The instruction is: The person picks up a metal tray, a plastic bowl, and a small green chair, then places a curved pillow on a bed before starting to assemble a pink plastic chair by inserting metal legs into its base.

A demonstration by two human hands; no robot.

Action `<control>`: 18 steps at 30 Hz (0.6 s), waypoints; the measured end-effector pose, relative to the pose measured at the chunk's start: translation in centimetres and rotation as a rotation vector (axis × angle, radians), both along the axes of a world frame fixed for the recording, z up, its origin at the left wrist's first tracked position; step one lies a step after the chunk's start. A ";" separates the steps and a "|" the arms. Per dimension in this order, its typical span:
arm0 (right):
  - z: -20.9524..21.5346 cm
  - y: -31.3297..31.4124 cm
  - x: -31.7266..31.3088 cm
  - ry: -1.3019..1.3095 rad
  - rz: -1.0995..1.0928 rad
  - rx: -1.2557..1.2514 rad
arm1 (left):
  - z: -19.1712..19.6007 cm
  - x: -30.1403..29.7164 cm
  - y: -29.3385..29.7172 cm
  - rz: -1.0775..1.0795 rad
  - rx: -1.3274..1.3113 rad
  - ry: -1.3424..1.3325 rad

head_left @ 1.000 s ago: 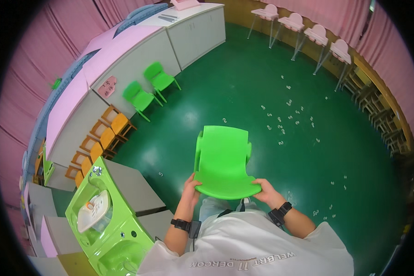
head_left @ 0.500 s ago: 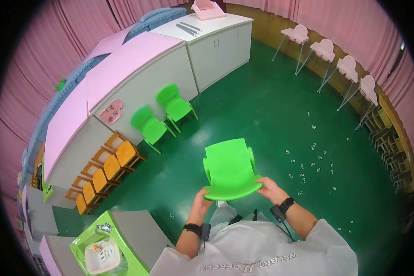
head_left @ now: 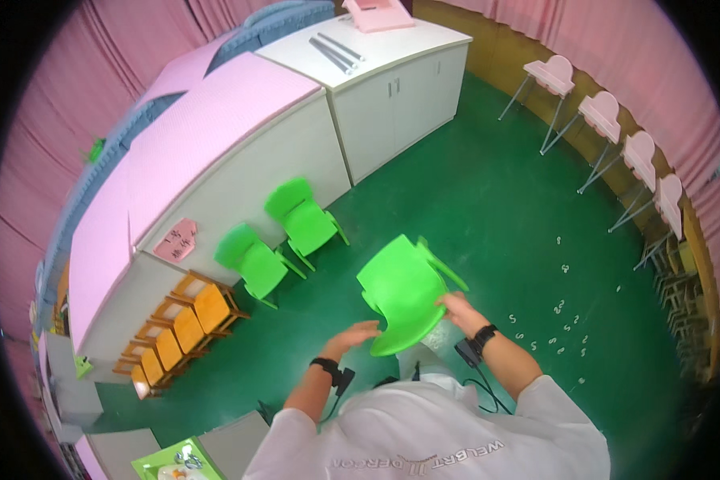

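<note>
A bright green plastic chair (head_left: 400, 276) is tilted in front of me, its backrest nearest my body. My right hand (head_left: 458, 312) grips the right edge of that backrest. At the opposite edge, my left hand (head_left: 352, 336) has its fingers stretched out beside the plastic, not wrapped round it; whether the fingertips touch cannot be made out. Two matching chairs stand along the counter to the left: a nearer green chair (head_left: 256, 262) and a farther green chair (head_left: 306, 220).
Several small wooden chairs (head_left: 168, 348) line the pink-topped counter (head_left: 216, 104). A white cabinet (head_left: 408, 96) continues it. Pink high chairs (head_left: 600, 112) stand along the right wall. Small white S-shaped pieces (head_left: 560, 308) dot the green floor (head_left: 456, 184). A green sink unit (head_left: 172, 460) is at lower left.
The held chair has turned, its backrest's left side swinging towards me. My left hand has let go of the backrest and straightened its fingers; my right hand keeps its grip. The view has shifted.
</note>
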State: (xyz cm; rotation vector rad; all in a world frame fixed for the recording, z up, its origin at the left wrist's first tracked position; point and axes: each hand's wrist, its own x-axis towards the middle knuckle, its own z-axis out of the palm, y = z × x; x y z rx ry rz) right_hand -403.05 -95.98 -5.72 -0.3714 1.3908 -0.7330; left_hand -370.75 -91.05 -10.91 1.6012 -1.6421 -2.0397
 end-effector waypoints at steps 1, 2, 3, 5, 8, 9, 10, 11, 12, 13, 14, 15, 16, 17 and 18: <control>-0.1 -2.8 -0.3 0.036 0.044 -0.021 | 0.5 -1.5 -2.4 0.008 0.021 0.016; -0.1 -5.1 -1.0 0.072 0.081 -0.031 | 2.3 -3.2 -5.0 0.020 0.140 0.045; 0.3 -7.9 -1.2 0.094 0.077 -0.037 | 3.7 -4.2 -7.8 0.029 0.255 0.069; 0.8 -14.6 -0.8 0.106 0.129 -0.076 | 3.9 -5.3 -12.3 0.011 0.255 0.055; 2.7 -23.5 2.2 0.161 0.263 -0.103 | 3.0 -5.1 -18.7 0.089 0.178 0.063; 1.6 -26.7 1.7 0.226 0.304 -0.132 | 2.8 -5.9 -21.2 0.148 0.185 0.072; 0.5 -29.6 1.4 0.187 0.287 -0.115 | 2.6 -6.4 -23.6 0.198 0.179 0.087; 0.9 -31.9 2.6 0.187 0.305 -0.094 | 2.3 -6.0 -25.8 0.264 0.172 0.092; 1.3 -34.1 4.0 0.282 0.398 -0.091 | 2.0 -5.7 -27.8 0.381 0.225 0.154; 1.5 -36.5 4.7 0.385 0.484 -0.098 | 1.5 -6.1 -29.6 0.387 0.236 0.163; 1.0 -39.0 5.2 0.551 0.574 -0.112 | 1.1 -6.6 -32.2 0.473 0.238 0.212; 0.6 -41.4 5.4 0.564 0.571 -0.112 | 0.8 -7.2 -35.0 0.556 0.239 0.263; 0.1 -43.6 6.6 0.698 0.694 -0.163 | -0.9 -6.9 -37.3 0.566 0.270 0.314; -0.4 -46.0 7.8 0.834 0.813 -0.218 | -2.5 -7.2 -39.6 0.577 0.260 0.316; -0.5 -48.0 9.3 0.858 0.863 -0.209 | -4.0 -7.2 -41.2 0.634 0.287 0.373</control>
